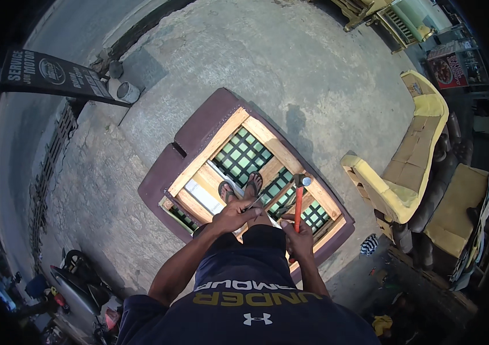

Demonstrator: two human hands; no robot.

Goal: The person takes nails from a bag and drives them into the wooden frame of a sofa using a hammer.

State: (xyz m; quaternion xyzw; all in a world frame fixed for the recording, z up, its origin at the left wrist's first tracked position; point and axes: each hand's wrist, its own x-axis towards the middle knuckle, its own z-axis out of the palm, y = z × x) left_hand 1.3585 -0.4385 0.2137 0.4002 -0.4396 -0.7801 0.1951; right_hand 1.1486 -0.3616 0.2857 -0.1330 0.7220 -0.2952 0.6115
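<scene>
Clutching a steel-headed hammer with a long red handle [298, 208] in the right hand [299, 237], closed round the lower handle, head pointing away from the body; pinching a thin, slender item [256, 200], too small to identify, in the left hand [234, 218]. Working directly over a broad furniture base upholstered in dark maroon [207, 123], beneath both hands, with hammer and pale wooden frame [209, 153] overlapping in view, contact impossible to tell. Standing with sandalled feet [253, 185] inside that frame, beside a lattice of black woven straps [243, 150]. Surrounded by grey concrete ground [198, 63], with a yellow foam-padded sofa [371, 181] well apart to the right and a dark rectangular signboard [86, 86] beside a whitish bucket [128, 92] at upper left.
</scene>
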